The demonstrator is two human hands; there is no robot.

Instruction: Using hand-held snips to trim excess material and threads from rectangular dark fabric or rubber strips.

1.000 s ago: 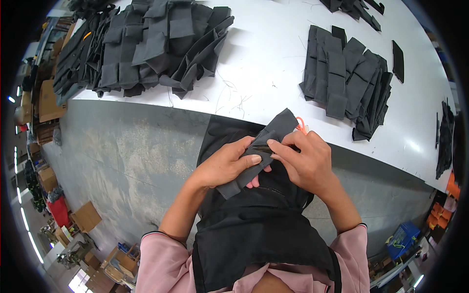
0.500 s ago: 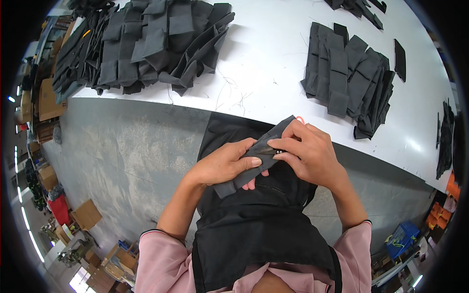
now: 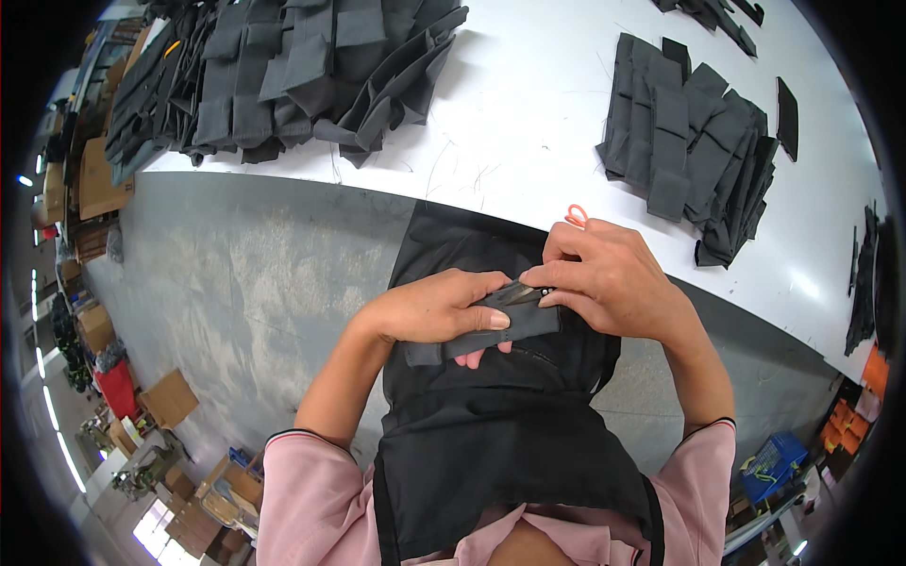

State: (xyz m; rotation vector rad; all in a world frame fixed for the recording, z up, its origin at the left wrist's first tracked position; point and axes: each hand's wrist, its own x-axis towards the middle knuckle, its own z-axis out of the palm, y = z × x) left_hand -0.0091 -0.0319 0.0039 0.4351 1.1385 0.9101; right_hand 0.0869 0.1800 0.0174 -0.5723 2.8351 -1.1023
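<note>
White table (image 3: 538,94), seen from where I stand above a grey floor (image 3: 264,283), bears a large heap of dark cloth pieces (image 3: 302,85) at left and a smaller stack of similar strips (image 3: 670,132) at right. Before its near edge, over the worker's black apron (image 3: 510,443), a dark grey cloth strip (image 3: 533,324) is gripped by the left hand (image 3: 429,307), thumb on top and fingertips showing beneath. The right hand (image 3: 604,274) pinches a small pointed metal tool (image 3: 519,294) at the strip, near the left thumb, while an orange loop (image 3: 577,216) shows above its knuckles.
</note>
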